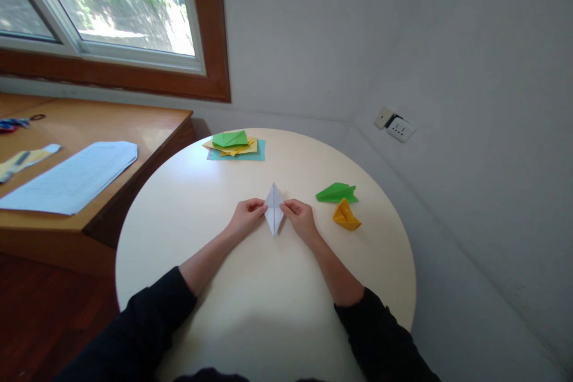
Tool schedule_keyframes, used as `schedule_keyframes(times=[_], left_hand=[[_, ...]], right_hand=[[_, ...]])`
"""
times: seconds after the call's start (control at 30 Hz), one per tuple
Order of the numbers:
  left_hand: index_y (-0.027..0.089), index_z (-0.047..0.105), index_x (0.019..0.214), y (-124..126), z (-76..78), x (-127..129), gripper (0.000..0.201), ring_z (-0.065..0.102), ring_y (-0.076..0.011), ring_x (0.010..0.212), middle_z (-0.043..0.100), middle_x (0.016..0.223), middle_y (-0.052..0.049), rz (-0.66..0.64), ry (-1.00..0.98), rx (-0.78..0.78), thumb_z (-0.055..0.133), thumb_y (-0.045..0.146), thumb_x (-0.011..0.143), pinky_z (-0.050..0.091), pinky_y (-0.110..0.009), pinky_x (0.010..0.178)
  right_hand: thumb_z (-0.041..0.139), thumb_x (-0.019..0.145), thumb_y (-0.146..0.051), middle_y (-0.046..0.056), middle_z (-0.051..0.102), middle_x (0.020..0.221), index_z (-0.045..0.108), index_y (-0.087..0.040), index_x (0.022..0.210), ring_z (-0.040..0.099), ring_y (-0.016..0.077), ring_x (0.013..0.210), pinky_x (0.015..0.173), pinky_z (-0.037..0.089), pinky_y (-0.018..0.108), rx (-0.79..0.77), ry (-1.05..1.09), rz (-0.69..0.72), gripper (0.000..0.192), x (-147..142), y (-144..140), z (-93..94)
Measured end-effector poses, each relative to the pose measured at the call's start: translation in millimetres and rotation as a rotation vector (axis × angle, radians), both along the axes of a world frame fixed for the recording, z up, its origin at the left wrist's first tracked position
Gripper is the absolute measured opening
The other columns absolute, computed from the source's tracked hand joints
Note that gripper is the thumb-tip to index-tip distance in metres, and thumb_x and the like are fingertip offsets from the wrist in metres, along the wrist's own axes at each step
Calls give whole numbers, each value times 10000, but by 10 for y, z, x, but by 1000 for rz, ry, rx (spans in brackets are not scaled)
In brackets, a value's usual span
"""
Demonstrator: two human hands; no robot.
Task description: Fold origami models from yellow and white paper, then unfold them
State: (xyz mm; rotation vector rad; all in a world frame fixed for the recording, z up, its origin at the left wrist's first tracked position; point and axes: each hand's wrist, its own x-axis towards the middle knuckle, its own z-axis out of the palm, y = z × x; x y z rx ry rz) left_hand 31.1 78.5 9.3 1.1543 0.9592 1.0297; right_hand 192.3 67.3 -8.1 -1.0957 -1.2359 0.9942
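A white sheet of paper folded into a narrow diamond (pixel 274 210) stands between my hands, its points facing away from me and toward me. A crease runs down its middle. My left hand (pixel 247 216) pinches its left corner between thumb and fingers. At the opposite corner, my right hand (pixel 301 218) pinches the paper the same way. Right of my right hand lie a folded green paper plane (pixel 336 193) and a small folded orange paper piece (pixel 346 215), close together.
A stack of coloured paper (pixel 260 152) with folded green and yellow pieces sits at the far edge of the round white table (pixel 179 203). On the left, a wooden desk (pixel 147 122) bears white papers (pixel 76 176). A wall socket (pixel 400 129) is at right.
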Motion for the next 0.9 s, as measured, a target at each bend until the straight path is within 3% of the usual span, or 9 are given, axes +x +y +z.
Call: schedule_keyframes(times=[0.17,0.33,0.53,0.67,0.9], left_hand=[[117,647,695,-10,16,9,242,536,-121,607,649,674,-28,23,20,11,694,328,588,385,-240,603],[123,607,694,-23,41,30,252,525,-100,572,619,619,0,63,-35,3,715,304,555,375,-221,570],[152,563,784,-27,54,35,290,472,-69,491,551,521,59,110,-142,-19,698,286,566,349,-200,524],[163,556,828,-12,22,26,311,478,-72,496,552,534,62,134,-148,-27,692,281,574,355,-204,533],[157,581,816,27,-21,-5,291,547,-97,667,608,700,14,111,-180,-9,711,269,580,395,-211,638]], right_hand=[[672,619,-319,32,683,756,626,-183,761,635,173,708,689,495,297,-32,70,20,202,-12,1,1],[674,613,-289,-15,633,629,571,-186,829,599,136,587,594,468,256,-54,87,33,260,-21,-24,45],[652,631,-261,-60,575,555,482,-209,727,539,99,503,519,415,214,-22,79,37,202,-33,-47,65],[616,635,-246,-10,631,651,580,-190,686,591,133,622,597,449,243,-6,-3,40,83,-11,-40,49],[563,652,-208,35,702,818,676,-196,784,638,180,765,729,480,311,-3,-63,68,173,34,-55,66]])
